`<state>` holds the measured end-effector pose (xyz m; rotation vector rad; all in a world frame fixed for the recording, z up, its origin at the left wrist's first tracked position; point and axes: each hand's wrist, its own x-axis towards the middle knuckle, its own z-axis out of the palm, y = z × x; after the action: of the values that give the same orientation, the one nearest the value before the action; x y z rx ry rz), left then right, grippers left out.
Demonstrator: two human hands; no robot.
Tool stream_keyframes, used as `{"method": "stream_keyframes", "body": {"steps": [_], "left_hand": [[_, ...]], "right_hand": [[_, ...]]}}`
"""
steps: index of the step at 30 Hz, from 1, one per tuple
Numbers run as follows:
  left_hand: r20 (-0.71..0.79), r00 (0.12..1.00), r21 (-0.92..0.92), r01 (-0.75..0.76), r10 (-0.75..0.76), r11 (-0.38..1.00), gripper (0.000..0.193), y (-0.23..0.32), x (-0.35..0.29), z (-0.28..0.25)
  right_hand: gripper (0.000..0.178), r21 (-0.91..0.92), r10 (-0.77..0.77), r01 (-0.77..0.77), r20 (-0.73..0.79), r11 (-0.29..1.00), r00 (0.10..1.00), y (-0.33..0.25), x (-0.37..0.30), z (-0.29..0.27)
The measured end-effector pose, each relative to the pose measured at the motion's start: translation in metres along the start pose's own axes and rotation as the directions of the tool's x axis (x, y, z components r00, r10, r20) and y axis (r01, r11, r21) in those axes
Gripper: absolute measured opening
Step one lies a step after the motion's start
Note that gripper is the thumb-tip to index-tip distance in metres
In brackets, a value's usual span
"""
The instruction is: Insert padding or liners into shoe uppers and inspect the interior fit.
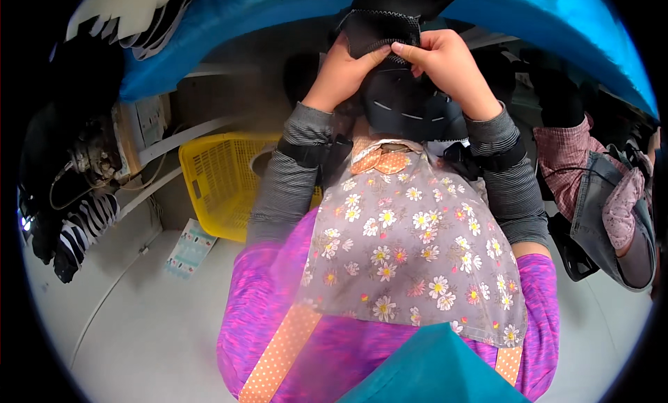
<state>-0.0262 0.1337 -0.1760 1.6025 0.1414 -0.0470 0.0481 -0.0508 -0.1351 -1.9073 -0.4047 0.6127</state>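
Note:
Both hands meet at the top middle over a black knitted piece [383, 29] that looks like a sock, with pale stitching along its edges. My left hand [346, 70] pinches its lower edge, thumb pointing inward. My right hand [445, 61] grips the same edge from the other side, and the two thumb tips almost touch. Fingers under the fabric are hidden. Below the hands, more black fabric [400, 111] with white dashes lies over my lap, above the flowered apron [410, 243].
A blue-covered work surface [543, 24] curves across the top. White and striped pieces [149, 24] lie at its left. A yellow basket [216, 187] stands on the floor at left, near striped fabric [87, 226] and a printed sheet [190, 250]. Another person's sleeve [567, 159] shows at right.

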Motion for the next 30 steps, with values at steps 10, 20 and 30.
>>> {"method": "stream_keyframes", "body": {"steps": [10, 20, 30], "left_hand": [[-0.014, 1.0, -0.092, 0.023, -0.024, 0.995, 0.037, -0.014, 0.0, 0.007], [-0.001, 1.0, -0.028, 0.02, -0.02, 0.999, 0.035, -0.003, -0.004, 0.004], [-0.041, 0.997, -0.04, 0.063, -0.065, 0.997, 0.034, -0.001, -0.001, 0.004]], "right_hand": [[0.037, 0.024, 0.049, -0.05, 0.016, 0.998, 0.999, 0.008, 0.0, 0.004], [0.037, -0.071, -0.001, 0.0, -0.023, 0.997, 1.0, -0.003, -0.003, 0.003], [0.042, -0.041, -0.087, 0.085, -0.07, 0.996, 0.994, 0.022, 0.0, 0.009]]}}
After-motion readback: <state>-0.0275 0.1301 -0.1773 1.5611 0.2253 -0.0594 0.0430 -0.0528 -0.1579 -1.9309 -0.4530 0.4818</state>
